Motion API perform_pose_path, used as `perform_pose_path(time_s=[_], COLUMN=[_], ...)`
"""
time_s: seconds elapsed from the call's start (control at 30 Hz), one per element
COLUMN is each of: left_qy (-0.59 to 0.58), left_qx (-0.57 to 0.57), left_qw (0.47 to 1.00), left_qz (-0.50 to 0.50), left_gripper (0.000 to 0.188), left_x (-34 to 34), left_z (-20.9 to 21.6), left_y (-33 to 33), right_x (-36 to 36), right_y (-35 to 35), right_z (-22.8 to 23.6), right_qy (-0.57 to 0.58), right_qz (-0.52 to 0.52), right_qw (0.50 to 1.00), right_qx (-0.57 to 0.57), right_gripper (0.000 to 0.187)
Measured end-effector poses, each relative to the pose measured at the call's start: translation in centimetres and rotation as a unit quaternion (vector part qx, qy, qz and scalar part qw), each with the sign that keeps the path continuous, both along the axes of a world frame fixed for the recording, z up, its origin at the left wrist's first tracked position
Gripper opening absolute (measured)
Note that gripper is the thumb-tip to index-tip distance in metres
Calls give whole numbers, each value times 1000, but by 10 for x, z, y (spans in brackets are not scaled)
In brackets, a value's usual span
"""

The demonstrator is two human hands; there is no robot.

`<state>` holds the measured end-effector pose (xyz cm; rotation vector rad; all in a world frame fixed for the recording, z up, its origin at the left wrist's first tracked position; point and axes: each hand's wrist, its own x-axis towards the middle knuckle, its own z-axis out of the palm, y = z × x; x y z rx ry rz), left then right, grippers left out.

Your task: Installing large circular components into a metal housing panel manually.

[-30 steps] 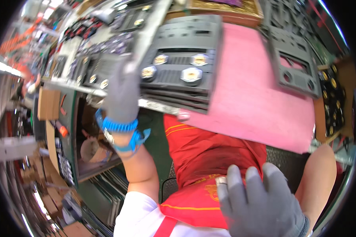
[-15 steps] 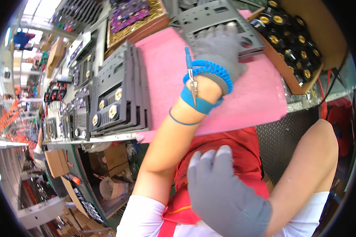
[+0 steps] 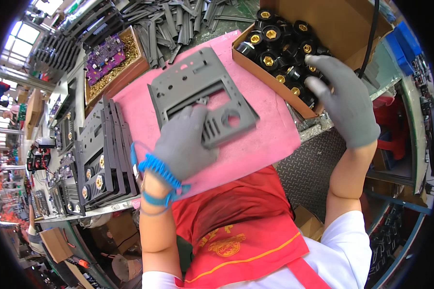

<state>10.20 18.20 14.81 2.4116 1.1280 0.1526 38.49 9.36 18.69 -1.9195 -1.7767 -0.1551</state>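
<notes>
A grey metal panel with cut-outs, slots and a round hole lies on the pink mat. My left hand, in a grey glove with a blue coiled wrist strap, is closed on the panel's near edge. At the right, my gloved right hand is over the edge of a cardboard box, its thumb and finger apart. Its fingertips are close to the black round fittings with brass hexagonal centres inside. Whether they touch one cannot be told.
Similar panels with brass-centred fittings lean in a stack at the left. Behind them a box of small brass parts carries a purple circuit board. Grey strips lie heaped at the back. A black cable hangs by the fittings box.
My left hand has gone from the panel's far part to its near edge. My right hand has risen from my lap to the box of fittings. The view has shifted too.
</notes>
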Motion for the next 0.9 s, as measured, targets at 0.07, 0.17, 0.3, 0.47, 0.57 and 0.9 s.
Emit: perform_pose_path(time_s=[0.07,0.17,0.3,0.47,0.57,0.9], left_qy=[-14,-19,26,-19,-27,-17], left_qx=[-18,-41,37,44,71,129], left_qw=[998,995,998,999,997,991], left_qz=[-61,-89,-52,-25,-25,-38], left_gripper=[60,62,64,75,75,70], left_x=[-13,-24,-30,-34,-33,-31], left_z=[15,22,-5,-3,-6,-33], left_y=[-19,-50,-70,-81,-79,-86], right_x=[20,27,8,21,10,-192], right_y=[5,17,57,102,111,184], right_z=[-11,-29,-31,-45,-41,-25], right_qy=[-27,-97,-117,-103,-186,-66], right_qz=[-29,-48,46,106,40,229], right_qw=[999,993,990,988,981,905], right_qx=[-16,-54,68,41,42,-352], right_gripper=[31,42,50,53,47,43])
